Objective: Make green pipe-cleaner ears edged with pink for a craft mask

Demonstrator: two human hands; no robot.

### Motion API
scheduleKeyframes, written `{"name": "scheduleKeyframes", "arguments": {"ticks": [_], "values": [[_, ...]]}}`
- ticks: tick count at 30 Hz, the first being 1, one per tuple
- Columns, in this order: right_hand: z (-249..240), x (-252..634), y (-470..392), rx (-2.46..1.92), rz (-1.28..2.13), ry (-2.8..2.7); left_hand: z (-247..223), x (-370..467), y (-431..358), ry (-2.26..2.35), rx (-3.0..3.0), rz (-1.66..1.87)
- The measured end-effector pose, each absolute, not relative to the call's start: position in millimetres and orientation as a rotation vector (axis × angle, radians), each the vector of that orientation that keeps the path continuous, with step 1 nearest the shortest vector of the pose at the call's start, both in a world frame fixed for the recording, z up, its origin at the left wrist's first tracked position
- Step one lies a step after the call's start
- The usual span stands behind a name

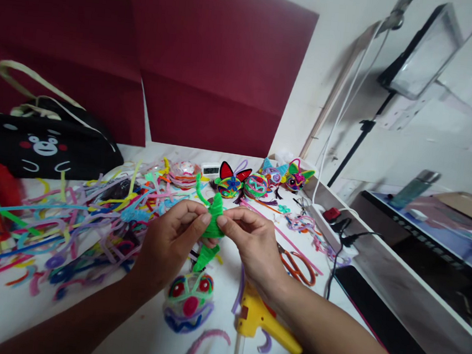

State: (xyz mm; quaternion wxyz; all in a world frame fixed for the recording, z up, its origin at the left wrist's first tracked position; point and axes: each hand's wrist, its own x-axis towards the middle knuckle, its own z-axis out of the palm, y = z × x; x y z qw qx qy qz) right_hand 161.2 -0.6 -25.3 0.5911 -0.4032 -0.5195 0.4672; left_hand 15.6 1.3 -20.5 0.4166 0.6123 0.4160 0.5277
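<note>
Between my two hands is a green fuzzy leaf-like piece (215, 222) with a thin green stem curling up to the left. My left hand (176, 235) pinches its left edge, and my right hand (254, 243) pinches its right edge. Just below the hands lies a second green pointed piece (205, 257). Under that is a round face ornament (189, 301) with red eyes, a red nose and a blue and purple mouth. Near my right forearm rests a yellow glue gun (266, 322).
Orange-handled scissors (300, 268) lie right of my right hand. Colourful fuzzy stems (89, 224) heap at the left, before a black bag (47, 147). Several finished ornaments (256, 184) stand at the back. A power strip (332, 222) and a black phone-like slab (381, 319) are rightward.
</note>
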Motion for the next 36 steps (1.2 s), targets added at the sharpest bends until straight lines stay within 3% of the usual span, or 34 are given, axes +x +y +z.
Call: {"name": "scheduleKeyframes", "arguments": {"ticks": [16,36], "values": [[-16.5,164.9,1.0,-0.950,1.236,-1.138,-28.2,13.2,9.4,0.863,1.441,1.210],[-21.1,160.5,2.0,-0.970,1.204,-1.098,-25.1,17.3,8.6,0.914,1.330,1.387]]}}
